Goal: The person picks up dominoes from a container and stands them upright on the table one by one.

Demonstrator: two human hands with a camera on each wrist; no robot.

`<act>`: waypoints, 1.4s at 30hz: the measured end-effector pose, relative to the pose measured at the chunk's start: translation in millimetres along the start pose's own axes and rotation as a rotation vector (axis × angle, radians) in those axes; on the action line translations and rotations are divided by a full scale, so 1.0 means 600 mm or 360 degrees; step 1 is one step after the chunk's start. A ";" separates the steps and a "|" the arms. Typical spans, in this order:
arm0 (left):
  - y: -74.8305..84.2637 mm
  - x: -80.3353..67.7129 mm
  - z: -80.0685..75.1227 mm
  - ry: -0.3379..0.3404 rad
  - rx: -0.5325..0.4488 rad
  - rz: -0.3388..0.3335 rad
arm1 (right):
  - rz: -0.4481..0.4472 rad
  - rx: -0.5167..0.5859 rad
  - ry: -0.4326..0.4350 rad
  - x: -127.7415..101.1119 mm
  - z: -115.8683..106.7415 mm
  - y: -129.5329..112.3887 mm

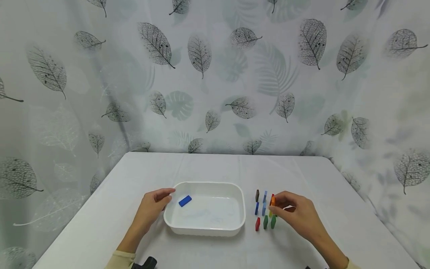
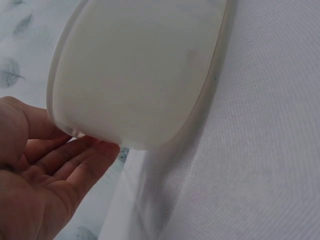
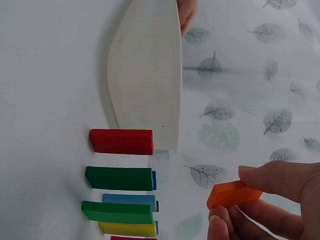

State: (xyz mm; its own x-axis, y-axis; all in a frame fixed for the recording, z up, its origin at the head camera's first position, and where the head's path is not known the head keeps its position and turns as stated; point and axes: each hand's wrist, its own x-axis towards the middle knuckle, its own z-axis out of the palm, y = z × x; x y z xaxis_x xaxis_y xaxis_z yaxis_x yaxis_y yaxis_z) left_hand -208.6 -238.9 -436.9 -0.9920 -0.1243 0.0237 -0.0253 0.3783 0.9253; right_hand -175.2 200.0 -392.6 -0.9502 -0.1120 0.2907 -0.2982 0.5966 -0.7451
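Fingertips of the right hand [image 1: 299, 213] pinch an orange block [image 3: 233, 194], lifted just above the standing rows of coloured blocks [image 1: 264, 211] to the right of the white tray [image 1: 205, 228]. The left hand [image 1: 152, 207] rests with relaxed, straight fingers against the tray's left wall, holding nothing. One blue block [image 1: 185, 201] lies inside the tray.

A white rectangular plastic tray [image 1: 205, 224] sits on the white cloth-covered table [image 1: 100, 224]. A small blue rectangular block [image 1: 185, 201] lies inside it, toward its left rear. The left hand [image 1: 152, 209] rests against the tray's left wall. Right of the tray stands a cluster of small upright blocks [image 1: 265, 220]; the right hand [image 1: 297, 213] holds a small orange block [image 1: 273, 201] above them.
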 end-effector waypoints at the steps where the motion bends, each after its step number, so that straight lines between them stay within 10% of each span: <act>1: 0.000 0.000 0.000 0.0000 0.0002 -0.0003 | 0.0015 -0.0007 -0.0001 0.000 -0.001 0.000; 42: -0.001 0.000 0.002 0.0024 0.0039 -0.0003 | 0.0240 -0.0107 -0.0169 -0.011 -0.001 0.075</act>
State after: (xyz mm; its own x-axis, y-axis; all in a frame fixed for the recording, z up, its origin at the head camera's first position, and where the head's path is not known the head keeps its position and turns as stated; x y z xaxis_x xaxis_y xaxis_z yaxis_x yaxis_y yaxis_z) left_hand -208.6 -237.9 -437.9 -0.9899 -0.1389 0.0277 -0.0305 0.4003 0.9159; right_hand -182.3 227.8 -427.8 -0.9890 -0.0980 0.1112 -0.1482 0.6644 -0.7325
